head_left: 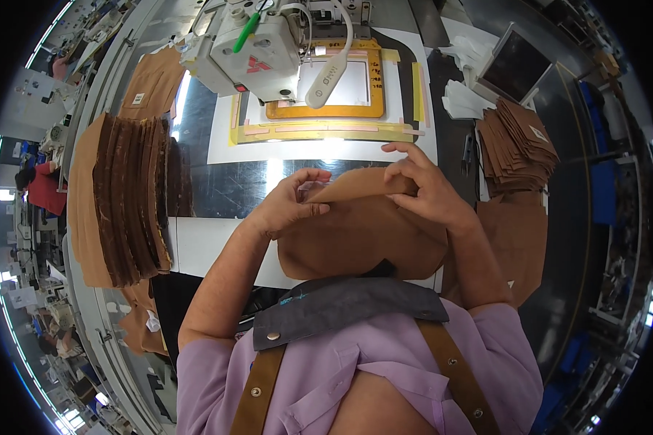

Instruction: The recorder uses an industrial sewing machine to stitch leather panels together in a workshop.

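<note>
My left hand grips the left end of a folded flap on a brown fabric panel in front of my body, its fingers curled at the edge. My right hand holds the flap's right end between thumb and fingers, with the index finger raised. Beyond them, a white sewing machine head with a green-handled tool stands over an orange frame, set on a white board with yellow tape.
Stacked brown panels stand at left. More brown pieces, black tweezers, white cloths and a screen are at right. A metal worktop lies ahead. A person in red is at the far left.
</note>
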Demonstrator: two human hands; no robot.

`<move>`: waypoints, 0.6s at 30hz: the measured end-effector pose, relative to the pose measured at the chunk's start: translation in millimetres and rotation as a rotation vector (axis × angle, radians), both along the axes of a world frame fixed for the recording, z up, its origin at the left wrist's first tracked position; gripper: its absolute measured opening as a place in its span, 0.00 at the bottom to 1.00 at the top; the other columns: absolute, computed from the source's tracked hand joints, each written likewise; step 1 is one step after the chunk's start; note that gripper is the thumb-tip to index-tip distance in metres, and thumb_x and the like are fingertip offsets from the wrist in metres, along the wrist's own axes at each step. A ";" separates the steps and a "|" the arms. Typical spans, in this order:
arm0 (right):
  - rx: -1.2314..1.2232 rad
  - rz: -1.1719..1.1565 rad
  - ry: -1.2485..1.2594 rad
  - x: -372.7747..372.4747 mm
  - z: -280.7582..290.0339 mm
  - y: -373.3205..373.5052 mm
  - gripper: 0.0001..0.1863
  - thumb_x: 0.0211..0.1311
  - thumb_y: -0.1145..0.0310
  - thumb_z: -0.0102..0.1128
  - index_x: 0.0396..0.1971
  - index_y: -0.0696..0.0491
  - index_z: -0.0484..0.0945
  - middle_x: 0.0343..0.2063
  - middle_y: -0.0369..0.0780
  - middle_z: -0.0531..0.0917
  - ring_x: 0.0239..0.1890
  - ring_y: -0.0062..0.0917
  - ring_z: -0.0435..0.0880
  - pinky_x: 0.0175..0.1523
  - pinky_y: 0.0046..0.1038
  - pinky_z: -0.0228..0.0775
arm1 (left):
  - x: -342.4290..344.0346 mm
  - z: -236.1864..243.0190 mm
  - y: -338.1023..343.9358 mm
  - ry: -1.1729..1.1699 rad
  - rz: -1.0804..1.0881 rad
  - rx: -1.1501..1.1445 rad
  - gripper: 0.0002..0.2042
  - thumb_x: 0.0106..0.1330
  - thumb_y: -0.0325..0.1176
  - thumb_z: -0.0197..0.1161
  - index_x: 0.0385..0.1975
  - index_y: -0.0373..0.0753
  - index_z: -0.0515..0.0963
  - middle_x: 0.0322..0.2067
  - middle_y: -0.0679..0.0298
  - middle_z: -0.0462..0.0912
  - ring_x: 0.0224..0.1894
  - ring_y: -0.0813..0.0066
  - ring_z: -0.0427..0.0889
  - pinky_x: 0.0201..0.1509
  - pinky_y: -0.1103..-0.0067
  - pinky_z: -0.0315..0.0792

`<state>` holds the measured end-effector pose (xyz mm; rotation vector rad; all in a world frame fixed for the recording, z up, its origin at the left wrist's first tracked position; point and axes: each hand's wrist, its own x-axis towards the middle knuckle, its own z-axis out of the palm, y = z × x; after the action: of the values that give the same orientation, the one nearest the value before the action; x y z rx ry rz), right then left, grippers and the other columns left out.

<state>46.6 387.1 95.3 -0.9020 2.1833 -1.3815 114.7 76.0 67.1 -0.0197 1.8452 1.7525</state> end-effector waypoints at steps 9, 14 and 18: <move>-0.047 -0.360 -0.197 -33.4 -60.3 21.8 0.24 0.65 0.75 0.68 0.60 0.57 0.73 0.47 0.39 0.82 0.46 0.17 0.81 0.52 0.25 0.75 | -17.2 -13.5 -18.8 0.064 0.400 -0.002 0.40 0.56 0.19 0.77 0.69 0.35 0.62 0.57 0.59 0.75 0.54 0.71 0.83 0.60 0.76 0.80; -0.168 -0.357 -0.199 -57.2 -83.1 9.0 0.20 0.70 0.70 0.64 0.58 0.59 0.75 0.43 0.36 0.82 0.41 0.12 0.79 0.45 0.18 0.73 | -43.0 -3.8 -34.8 0.149 0.400 -0.112 0.38 0.58 0.17 0.74 0.68 0.36 0.63 0.56 0.57 0.78 0.54 0.71 0.83 0.60 0.76 0.79; -0.378 -0.379 -0.450 -64.6 -71.2 -4.1 0.23 0.71 0.61 0.63 0.60 0.58 0.74 0.44 0.38 0.82 0.41 0.16 0.79 0.48 0.21 0.73 | -45.7 -12.3 -37.1 0.313 0.506 -0.018 0.36 0.61 0.15 0.69 0.69 0.39 0.62 0.55 0.47 0.82 0.52 0.70 0.86 0.56 0.78 0.80</move>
<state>-18.0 383.0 24.1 -0.2403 1.8310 -1.9967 69.0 38.8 54.7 -0.2523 2.2227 2.1770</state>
